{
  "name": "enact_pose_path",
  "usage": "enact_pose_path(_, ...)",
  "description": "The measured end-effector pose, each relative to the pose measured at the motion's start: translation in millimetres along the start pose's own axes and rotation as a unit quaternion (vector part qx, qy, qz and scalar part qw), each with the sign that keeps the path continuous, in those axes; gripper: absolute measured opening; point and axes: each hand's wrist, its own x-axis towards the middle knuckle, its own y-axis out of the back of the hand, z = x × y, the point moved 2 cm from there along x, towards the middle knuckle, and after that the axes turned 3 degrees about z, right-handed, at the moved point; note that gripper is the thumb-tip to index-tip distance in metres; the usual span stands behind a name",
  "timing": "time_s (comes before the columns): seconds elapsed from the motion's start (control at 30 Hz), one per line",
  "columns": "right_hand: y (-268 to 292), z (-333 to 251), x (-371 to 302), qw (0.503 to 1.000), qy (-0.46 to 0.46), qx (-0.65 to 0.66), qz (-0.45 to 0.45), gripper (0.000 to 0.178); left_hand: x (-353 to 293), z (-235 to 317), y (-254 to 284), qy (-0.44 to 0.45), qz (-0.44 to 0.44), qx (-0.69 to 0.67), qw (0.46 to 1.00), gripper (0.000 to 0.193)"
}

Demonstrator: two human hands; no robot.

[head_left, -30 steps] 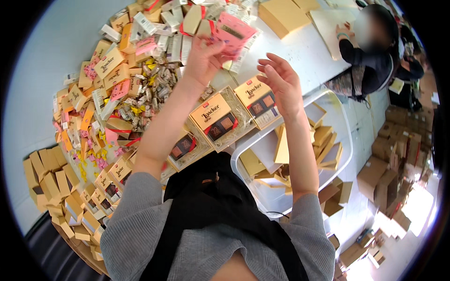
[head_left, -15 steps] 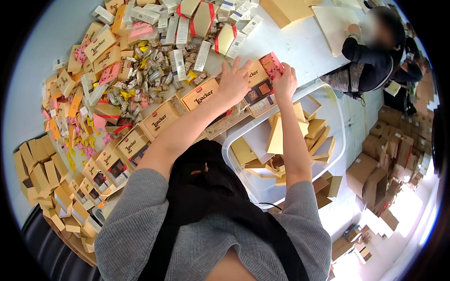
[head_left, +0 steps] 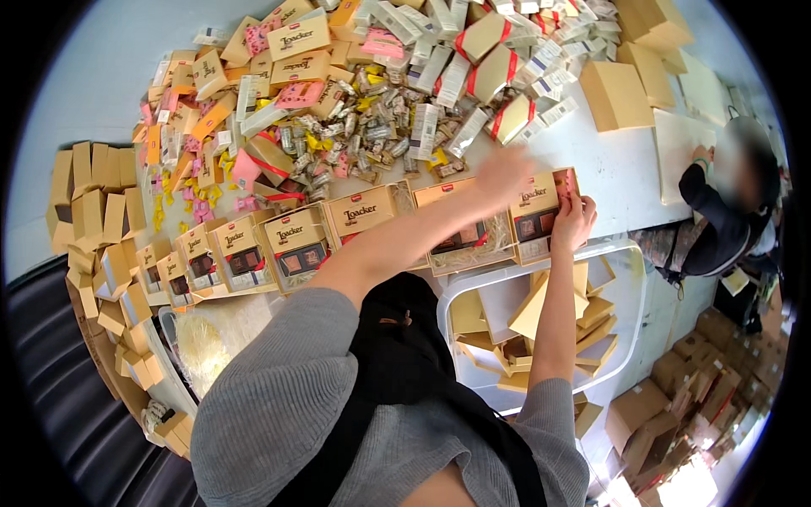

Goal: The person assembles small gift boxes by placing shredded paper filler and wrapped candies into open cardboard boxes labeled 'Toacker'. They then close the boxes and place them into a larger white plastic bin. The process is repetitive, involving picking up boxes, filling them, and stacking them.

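Observation:
A row of open gift boxes runs along the table's near edge, each with a cream wafer box and dark chocolate packs behind it. At the right-hand end, my right hand (head_left: 574,223) has its fingers closed on a pink packet (head_left: 565,181) at the right side of the last gift box (head_left: 536,250). My left hand (head_left: 505,179) passes above the boxes near that one, smeared by motion, so its fingers cannot be made out. Inside the last box stand a cream wafer box (head_left: 536,196) and a dark chocolate pack (head_left: 536,224). Shredded filler (head_left: 500,234) shows in the neighbouring gift box.
Behind the row lies a heap of small wrapped sweets (head_left: 363,127), wafer boxes (head_left: 300,35) and white cartons (head_left: 424,131). A clear plastic tub (head_left: 639,296) of cardboard boxes stands near my right arm. Brown boxes (head_left: 101,190) pile at left. A co-worker (head_left: 731,203) is at far right.
My view has turned, shifting the table's contents rightward. The pink packet now sits upright at the last box's right side, under my right hand. My left hand has lifted and blurred.

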Motion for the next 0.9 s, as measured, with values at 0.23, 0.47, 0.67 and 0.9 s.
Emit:
enact_pose_path(0.23, -1.7, -4.0, 1.0, 1.000, 0.004, 0.016, -0.023, 0.016, 30.0, -242.2, 156.5, 0.352, 0.407, 0.102, 0.837, 0.050)
enact_pose_path(0.47, 39.9, -23.4, 15.7, 0.998, -0.042, 0.014, -0.042, 0.035, 21.3, -289.3, 187.3, 0.429, 0.247, -0.295, 0.817, 0.031)
enact_pose_path(0.67, 111.1, -146.5, 55.8, 0.941, 0.086, 0.314, -0.088, 0.043, 13.8, -93.5, 214.1, -0.115, -0.129, -0.144, 0.974, 0.019)
enact_pose_path(0.9, 80.1, -134.7, 12.8, 0.947, 0.029, 0.236, -0.215, 0.036, -39.1, -52.3, 96.1, 0.051, 0.081, -0.037, 0.995, 0.047)
